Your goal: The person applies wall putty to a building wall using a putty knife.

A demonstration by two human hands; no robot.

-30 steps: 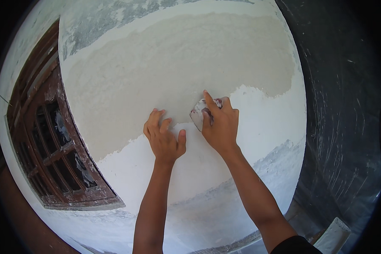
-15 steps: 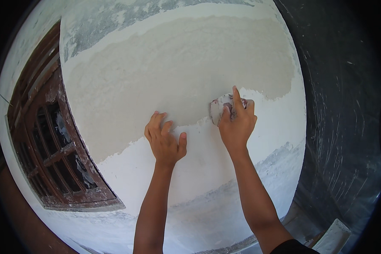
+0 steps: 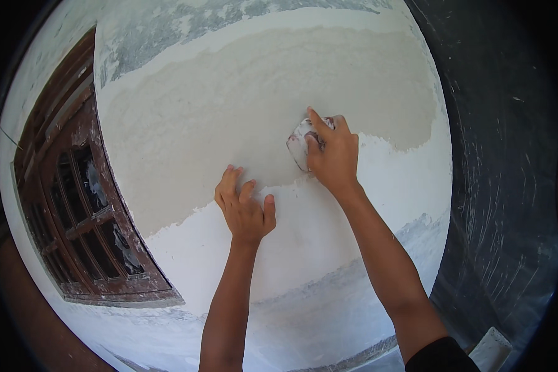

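In my right hand point(image 3: 336, 156) is a flat, white-smeared hand pad point(image 3: 300, 146) with reddish patches; I cannot make out its exact kind. My thumb and fingers grip it, with the index finger stretched past its upper edge. It lies against the wall's beige-grey coated band point(image 3: 248, 93), just above the ragged border with the white surface point(image 3: 304, 217). To the left, my left hand point(image 3: 245, 208) is open and holds nothing. Its fingers are spread, the fingertips over the band's lower edge. Whether they touch the wall is hard to tell.
On the left a brown wooden window point(image 3: 96, 217) with dark panes is set in the wall. Dark sheeting point(image 3: 496, 155) with pale scratches borders the wall on the right. A pale, long object point(image 3: 491, 350) lies at the lower right.
My right hand has moved the pad left and slightly up, and the pad has tilted. My left hand keeps its place on the wall and its spread pose.
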